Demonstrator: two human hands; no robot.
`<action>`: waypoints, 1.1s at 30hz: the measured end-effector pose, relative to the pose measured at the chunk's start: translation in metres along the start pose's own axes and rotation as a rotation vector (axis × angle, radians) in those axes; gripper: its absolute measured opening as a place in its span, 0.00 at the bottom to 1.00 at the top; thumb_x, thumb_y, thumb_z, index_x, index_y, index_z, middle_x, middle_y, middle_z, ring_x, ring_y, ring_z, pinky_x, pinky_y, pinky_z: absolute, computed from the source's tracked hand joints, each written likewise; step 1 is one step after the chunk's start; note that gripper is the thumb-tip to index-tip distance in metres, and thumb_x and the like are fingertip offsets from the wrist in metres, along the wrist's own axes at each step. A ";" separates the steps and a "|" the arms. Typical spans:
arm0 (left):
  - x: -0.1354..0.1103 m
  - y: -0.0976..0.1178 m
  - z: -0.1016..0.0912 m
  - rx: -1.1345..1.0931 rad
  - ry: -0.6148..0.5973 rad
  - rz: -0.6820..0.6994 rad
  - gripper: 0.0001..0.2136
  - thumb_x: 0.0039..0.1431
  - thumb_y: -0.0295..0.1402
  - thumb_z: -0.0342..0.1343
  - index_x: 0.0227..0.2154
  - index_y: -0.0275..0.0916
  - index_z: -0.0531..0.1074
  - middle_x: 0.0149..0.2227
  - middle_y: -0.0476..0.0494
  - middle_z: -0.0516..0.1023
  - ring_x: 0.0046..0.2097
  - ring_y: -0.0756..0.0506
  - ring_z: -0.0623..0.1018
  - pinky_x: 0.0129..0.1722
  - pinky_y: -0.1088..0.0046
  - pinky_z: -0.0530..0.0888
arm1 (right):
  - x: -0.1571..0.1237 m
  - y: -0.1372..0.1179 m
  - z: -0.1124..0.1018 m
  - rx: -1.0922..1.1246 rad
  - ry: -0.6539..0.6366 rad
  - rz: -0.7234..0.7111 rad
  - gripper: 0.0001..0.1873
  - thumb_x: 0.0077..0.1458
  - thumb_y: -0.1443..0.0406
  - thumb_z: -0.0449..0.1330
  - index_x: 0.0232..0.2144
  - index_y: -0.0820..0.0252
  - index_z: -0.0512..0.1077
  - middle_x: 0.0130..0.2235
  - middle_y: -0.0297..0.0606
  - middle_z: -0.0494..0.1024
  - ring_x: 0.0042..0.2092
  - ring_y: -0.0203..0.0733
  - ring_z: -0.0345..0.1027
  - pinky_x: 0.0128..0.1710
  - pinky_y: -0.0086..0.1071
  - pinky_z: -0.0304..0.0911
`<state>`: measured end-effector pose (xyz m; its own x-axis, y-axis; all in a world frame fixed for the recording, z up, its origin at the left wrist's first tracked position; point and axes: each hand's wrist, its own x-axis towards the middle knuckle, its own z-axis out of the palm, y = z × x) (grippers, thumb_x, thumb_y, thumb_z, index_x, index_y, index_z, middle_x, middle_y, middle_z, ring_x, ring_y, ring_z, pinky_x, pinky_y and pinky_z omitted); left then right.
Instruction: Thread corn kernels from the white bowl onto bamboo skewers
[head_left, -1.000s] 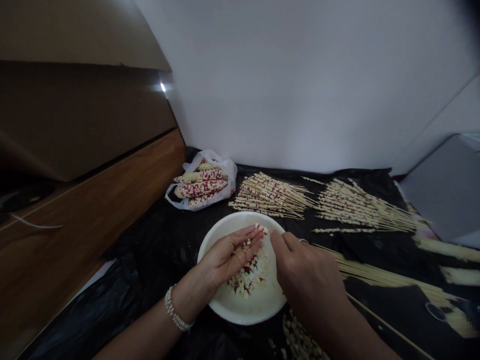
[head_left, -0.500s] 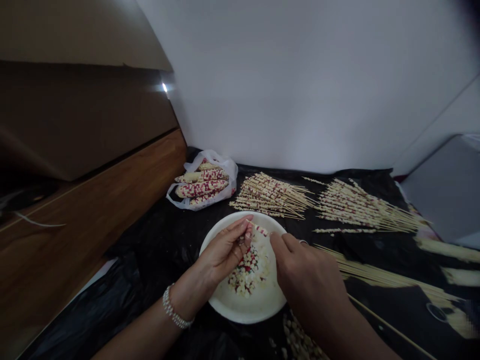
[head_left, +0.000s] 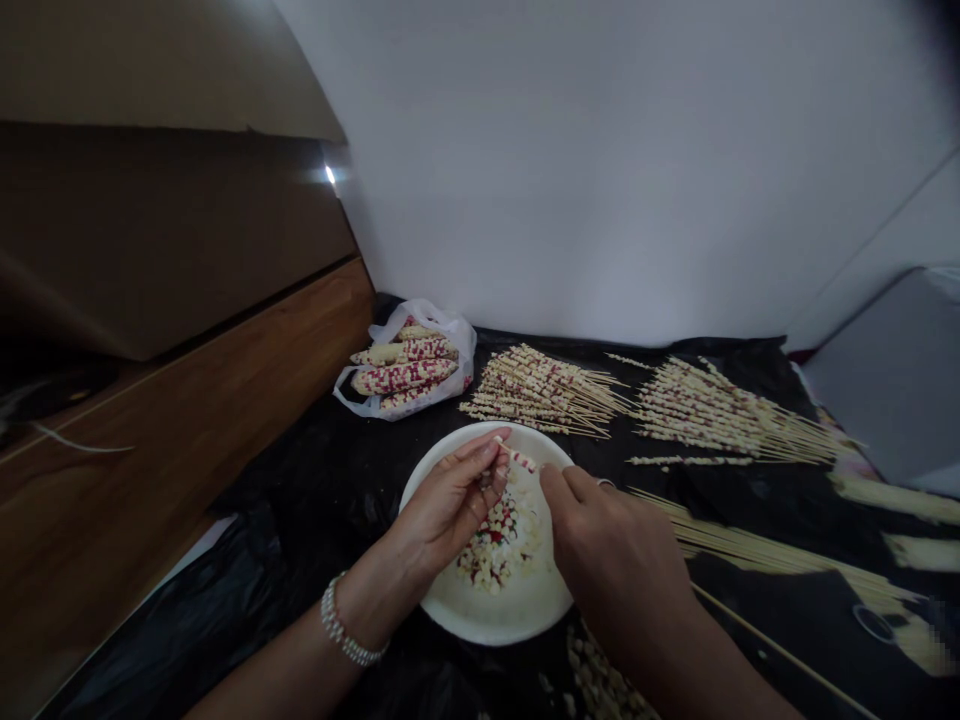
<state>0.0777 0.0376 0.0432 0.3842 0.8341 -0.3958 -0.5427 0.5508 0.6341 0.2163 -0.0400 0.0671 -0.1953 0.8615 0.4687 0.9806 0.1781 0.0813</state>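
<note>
Over a white bowl [head_left: 517, 628] my right hand [head_left: 611, 535] is closed round a skewer, whose long bare end runs out behind it to the lower right. Red and white corn kernels [head_left: 523, 461] are threaded on the skewer near its tip. My left hand [head_left: 457, 500] pinches a pale corn kernel [head_left: 498, 441] between thumb and fingertips at the skewer's tip. Its other fingers are curled. Loose corn kernels [head_left: 491, 560], pale and red, lie in the bowl below.
A plastic bag [head_left: 466, 335] of corn cobs [head_left: 405, 377] stands behind the bowl. Kernel-covered skewers lie in two piles, one middle [head_left: 532, 385] and one right [head_left: 697, 405]. Bare skewers [head_left: 735, 525] and stripped cobs [head_left: 922, 552] lie at right. A wooden board [head_left: 225, 380] borders the left.
The left fingertips have shifted slightly, and a pale kernel now shows at the skewer's tip. My right hand has barely moved.
</note>
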 end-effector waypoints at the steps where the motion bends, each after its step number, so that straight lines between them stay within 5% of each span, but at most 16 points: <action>1: 0.000 0.000 0.000 -0.013 0.002 -0.001 0.09 0.57 0.22 0.56 0.39 0.32 0.76 0.31 0.44 0.77 0.33 0.54 0.76 0.37 0.82 0.73 | 0.000 0.000 0.000 -0.003 -0.005 -0.001 0.07 0.46 0.75 0.57 0.26 0.58 0.67 0.23 0.32 0.70 0.20 0.37 0.63 0.21 0.32 0.40; 10: 0.002 0.002 0.003 -0.064 0.103 -0.032 0.07 0.57 0.20 0.54 0.35 0.32 0.77 0.32 0.45 0.79 0.32 0.55 0.77 0.36 0.83 0.75 | 0.000 -0.001 -0.001 0.010 0.060 -0.004 0.08 0.45 0.75 0.55 0.26 0.59 0.68 0.22 0.32 0.69 0.20 0.38 0.62 0.21 0.32 0.39; 33: 0.003 0.001 0.001 -0.189 0.100 -0.201 0.05 0.54 0.20 0.57 0.33 0.32 0.75 0.29 0.46 0.78 0.32 0.54 0.77 0.34 0.82 0.73 | 0.000 -0.001 -0.003 -0.004 0.062 -0.021 0.08 0.47 0.76 0.54 0.26 0.59 0.68 0.23 0.33 0.69 0.20 0.38 0.63 0.21 0.32 0.43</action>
<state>0.0788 0.0403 0.0433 0.4277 0.7008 -0.5709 -0.5963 0.6934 0.4045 0.2152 -0.0415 0.0695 -0.2145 0.8265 0.5205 0.9765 0.1937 0.0947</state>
